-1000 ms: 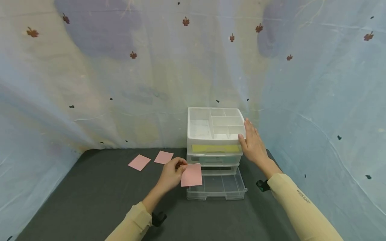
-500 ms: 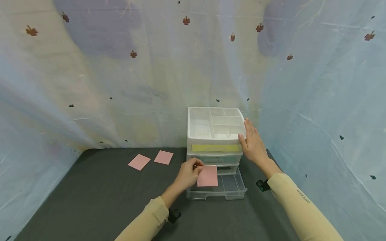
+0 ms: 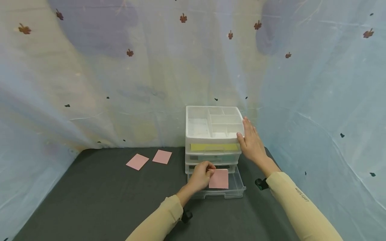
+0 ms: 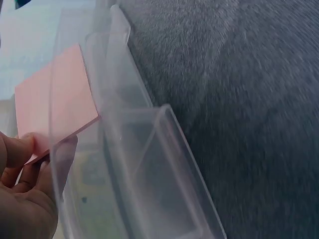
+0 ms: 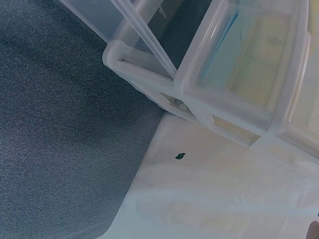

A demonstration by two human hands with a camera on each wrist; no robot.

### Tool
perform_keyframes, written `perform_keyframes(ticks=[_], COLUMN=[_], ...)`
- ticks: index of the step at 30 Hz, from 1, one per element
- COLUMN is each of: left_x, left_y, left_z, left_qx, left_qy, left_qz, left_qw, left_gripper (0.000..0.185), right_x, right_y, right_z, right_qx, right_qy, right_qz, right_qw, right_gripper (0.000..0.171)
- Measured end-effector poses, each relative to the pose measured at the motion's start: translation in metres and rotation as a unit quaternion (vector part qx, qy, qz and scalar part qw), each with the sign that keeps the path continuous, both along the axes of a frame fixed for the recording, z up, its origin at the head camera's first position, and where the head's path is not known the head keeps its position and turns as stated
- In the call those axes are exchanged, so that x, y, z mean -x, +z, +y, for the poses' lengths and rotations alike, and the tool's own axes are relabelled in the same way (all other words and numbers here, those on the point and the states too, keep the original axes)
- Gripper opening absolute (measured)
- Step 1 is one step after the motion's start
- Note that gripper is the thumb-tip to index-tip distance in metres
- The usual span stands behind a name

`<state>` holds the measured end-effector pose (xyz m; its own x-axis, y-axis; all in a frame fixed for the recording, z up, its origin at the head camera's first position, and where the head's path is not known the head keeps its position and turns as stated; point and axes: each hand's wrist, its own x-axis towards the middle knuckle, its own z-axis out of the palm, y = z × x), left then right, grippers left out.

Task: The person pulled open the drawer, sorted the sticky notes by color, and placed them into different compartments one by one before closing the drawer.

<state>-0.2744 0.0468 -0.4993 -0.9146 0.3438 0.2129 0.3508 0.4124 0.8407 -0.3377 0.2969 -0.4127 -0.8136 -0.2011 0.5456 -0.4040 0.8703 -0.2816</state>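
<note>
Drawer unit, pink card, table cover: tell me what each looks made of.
Drawer unit: clear, glossy plastic by the look; its contents show through and its edges catch light.
Pink card: thin matte paper or card, apparently; the left hand pinches it flat.
Table cover: dark grey fabric, with a fine nap in the wrist views.

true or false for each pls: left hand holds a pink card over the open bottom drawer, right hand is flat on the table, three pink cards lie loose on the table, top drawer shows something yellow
1. The left hand holds a pink card over the open bottom drawer. True.
2. The right hand lies flat on the table. False: it rests against the right side of the drawer unit.
3. Three pink cards lie loose on the table. False: two loose cards lie there, left of the unit.
4. The top drawer shows something yellow. True.
</note>
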Motion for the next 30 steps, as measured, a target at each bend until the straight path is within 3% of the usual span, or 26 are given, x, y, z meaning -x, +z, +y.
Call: perform_keyframes(ticks=[7,20,30], left_x=[0.002,0.002,0.004], left_y=[-0.007,-0.013,-0.018], left_z=[0.018,0.043,0.048], left_qx=[0.009,-0.001,0.028], left_qy=[-0.002,-0.017,-0.019], left_qz=[0.007,-0.033,-0.028], left_qw=[0.9999,0.9993,0.999], left_gripper=[0.008,0.009,0.009], right_x=[-0.001,-0.001,0.0], right_y=[0.002,0.0,0.0], right_z=[-0.002,-0.001,-0.002], right_qx=[0.002,0.006,0.008], right_qy=[-0.004,0.001,0.0], right_qz=[-0.003,-0.002,-0.001], right_qw=[1.0,1.0,1.0], right_gripper=[0.068,0.069,0.068])
